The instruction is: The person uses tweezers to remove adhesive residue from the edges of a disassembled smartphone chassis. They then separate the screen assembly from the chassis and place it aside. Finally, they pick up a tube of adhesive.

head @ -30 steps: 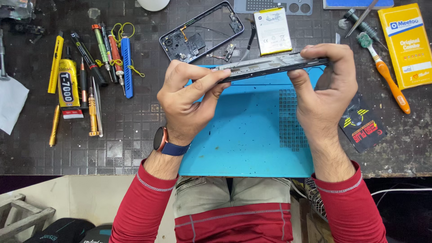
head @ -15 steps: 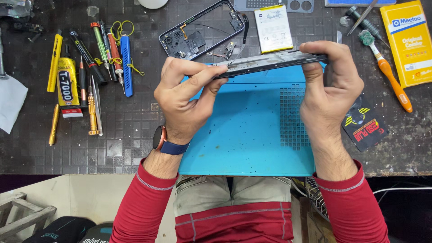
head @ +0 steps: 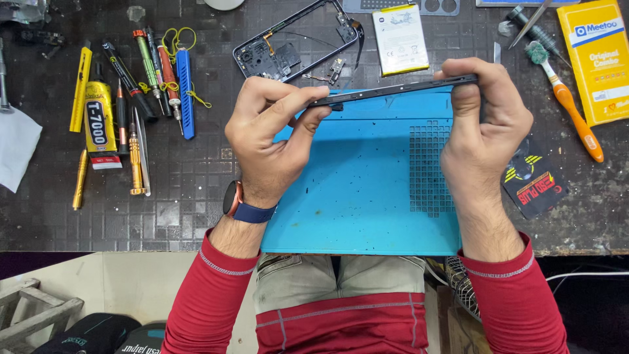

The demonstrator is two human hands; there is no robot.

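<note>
Dark gridded workbench (head: 183, 196), blue silicone repair mat (head: 367, 190) in front of me. I'm holding a phone screen assembly (head: 393, 90) edge-on above the mat's far edge, my left hand (head: 268, 141) pinching its left end, my right hand (head: 485, 124) clamped on the right end. Stripped phone frame (head: 295, 42) and a battery (head: 400, 38) lie just beyond; screwdrivers (head: 147, 72) and a glue tube (head: 98, 124) sit far left.

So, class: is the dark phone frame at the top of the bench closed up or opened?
Opened. The phone frame lies with no back cover, its inner parts and ribbon cables exposed on the bench.
</note>
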